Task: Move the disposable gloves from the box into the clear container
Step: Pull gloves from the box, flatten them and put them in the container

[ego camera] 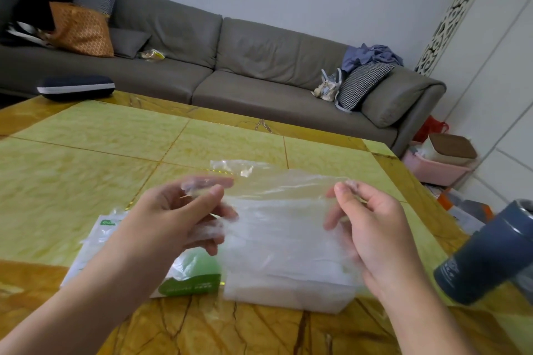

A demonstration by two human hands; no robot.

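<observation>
A thin, see-through disposable glove (277, 196) is stretched in the air between my two hands. My left hand (184, 219) pinches its left edge between thumb and fingers. My right hand (372, 225) pinches the right edge the same way. Below the glove stands the clear container (288, 294), with whitish gloves lying inside it. The glove box (190, 282), white and green, lies flat on the table to the left of the container, partly hidden by my left forearm.
A dark blue tumbler (490, 253) stands at the table's right edge, close to my right wrist. A dark case (76, 86) sits at the table's (86, 158) far left corner. Behind the table runs a grey sofa (230, 66) with cushions and clothes.
</observation>
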